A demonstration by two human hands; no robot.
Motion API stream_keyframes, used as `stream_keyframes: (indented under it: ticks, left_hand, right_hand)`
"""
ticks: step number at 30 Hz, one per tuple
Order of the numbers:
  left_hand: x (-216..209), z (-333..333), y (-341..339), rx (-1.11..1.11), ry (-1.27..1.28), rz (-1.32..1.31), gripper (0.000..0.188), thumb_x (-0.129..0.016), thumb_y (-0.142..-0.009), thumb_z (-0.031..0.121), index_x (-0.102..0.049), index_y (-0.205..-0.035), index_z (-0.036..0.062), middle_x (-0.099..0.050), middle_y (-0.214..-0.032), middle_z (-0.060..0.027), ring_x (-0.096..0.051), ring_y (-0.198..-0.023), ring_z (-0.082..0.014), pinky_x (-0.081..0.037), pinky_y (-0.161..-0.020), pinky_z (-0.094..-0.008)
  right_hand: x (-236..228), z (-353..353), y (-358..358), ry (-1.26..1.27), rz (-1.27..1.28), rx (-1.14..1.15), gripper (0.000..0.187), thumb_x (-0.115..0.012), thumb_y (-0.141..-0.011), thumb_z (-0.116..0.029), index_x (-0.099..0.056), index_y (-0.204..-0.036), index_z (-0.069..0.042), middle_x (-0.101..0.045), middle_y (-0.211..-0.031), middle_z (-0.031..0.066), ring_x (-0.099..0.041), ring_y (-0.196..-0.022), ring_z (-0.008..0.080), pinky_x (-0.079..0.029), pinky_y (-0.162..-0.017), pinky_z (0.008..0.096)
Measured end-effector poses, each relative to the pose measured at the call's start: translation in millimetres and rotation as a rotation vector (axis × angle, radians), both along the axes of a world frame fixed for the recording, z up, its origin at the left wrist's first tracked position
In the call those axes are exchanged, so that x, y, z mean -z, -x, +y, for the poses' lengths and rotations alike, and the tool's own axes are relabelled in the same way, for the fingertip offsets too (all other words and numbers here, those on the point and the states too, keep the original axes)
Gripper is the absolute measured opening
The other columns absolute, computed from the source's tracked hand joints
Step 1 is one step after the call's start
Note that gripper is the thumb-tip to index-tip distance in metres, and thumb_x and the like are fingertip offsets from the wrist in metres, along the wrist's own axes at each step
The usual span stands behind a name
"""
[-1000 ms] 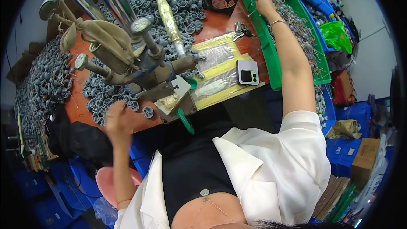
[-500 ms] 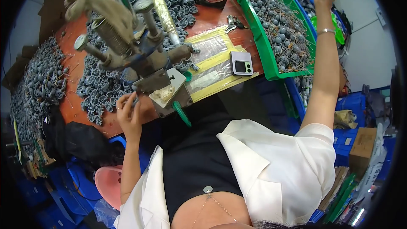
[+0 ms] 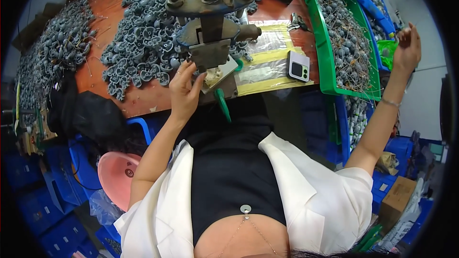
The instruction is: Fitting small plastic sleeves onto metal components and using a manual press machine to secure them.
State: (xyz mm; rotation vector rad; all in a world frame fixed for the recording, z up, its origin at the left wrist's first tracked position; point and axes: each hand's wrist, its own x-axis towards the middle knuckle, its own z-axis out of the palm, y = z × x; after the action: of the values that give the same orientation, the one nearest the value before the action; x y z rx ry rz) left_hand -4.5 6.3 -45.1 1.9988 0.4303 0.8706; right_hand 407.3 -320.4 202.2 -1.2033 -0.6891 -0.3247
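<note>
My left hand (image 3: 184,90) is raised at the lower block of a metal hand press (image 3: 210,33). Its thumb and fingers are apart, with a ring on one finger; the fingertips reach the block's edge, and I make out no part between them. Under the press jaw sits a pale fixture (image 3: 215,77) with a green handle (image 3: 222,102) hanging from it. Far to the right, my right hand (image 3: 408,50) is held up with curled fingers, beside a bright green bag (image 3: 386,53). Whatever those fingers hold, if anything, is hidden.
Grey plastic caps (image 3: 143,43) heap behind and left of the press. A green tray (image 3: 330,83) of grey balls with wires stands right. A phone (image 3: 299,67) and keys (image 3: 297,21) lie near yellow tape. A pink basin (image 3: 114,172) is at lower left.
The view has shifted, so the press now stands upright and higher. My right hand has come down and outward from above the green tray's far side. My left hand stays beside the press block, slightly closer.
</note>
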Motion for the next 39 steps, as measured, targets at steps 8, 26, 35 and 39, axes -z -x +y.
stream_keyframes:
  ticks: [8,26,35,39]
  left_hand:
    - [-7.4,-11.7,-0.4,-0.088,0.373,-0.138,0.021,-0.064,-0.082,-0.003,-0.058,-0.102,-0.0042,-0.032,-0.133,-0.0082,-0.055,-0.089,-0.0113,-0.045,-0.074,-0.0236]
    - [-17.0,-3.7,-8.0,0.190,0.110,0.167,0.022,-0.068,-0.078,0.007,-0.062,-0.096,-0.0035,-0.049,-0.072,-0.0024,-0.042,-0.068,-0.0108,-0.034,-0.059,-0.0257]
    - [-63.9,-26.6,32.7,0.397,0.904,0.264,0.021,-0.061,-0.086,0.009,-0.065,-0.102,-0.0039,-0.064,-0.075,-0.0062,-0.056,-0.059,-0.0075,-0.044,-0.052,-0.0200]
    - [-53.8,-27.2,36.0,0.452,1.180,0.149,0.028,-0.061,-0.086,0.009,-0.058,-0.112,-0.0011,-0.065,-0.087,-0.0099,-0.062,-0.070,-0.0138,-0.051,-0.063,-0.0246]
  right_hand:
    - [102.5,90.3,175.8,0.266,0.569,-0.499,0.019,-0.055,-0.093,-0.024,-0.057,-0.080,-0.010,-0.039,-0.056,-0.0065,-0.029,-0.043,0.0019,-0.019,-0.038,0.0182]
    - [233.3,157.0,241.9,0.595,0.500,-0.348,0.021,-0.068,-0.081,-0.012,-0.066,-0.098,0.000,-0.057,-0.065,0.0003,-0.049,-0.057,0.0041,-0.037,-0.050,0.0243]
    - [182.8,154.8,306.0,0.716,-0.220,-0.611,0.031,-0.070,-0.073,0.000,-0.066,-0.104,-0.006,-0.059,-0.083,0.0076,-0.057,-0.066,0.0179,-0.045,-0.057,0.0268]
    - [168.3,158.5,314.5,0.770,-0.057,-0.519,0.044,-0.070,-0.074,-0.001,-0.059,-0.117,-0.006,-0.054,-0.078,0.0040,-0.048,-0.059,0.0134,-0.040,-0.052,0.0254]
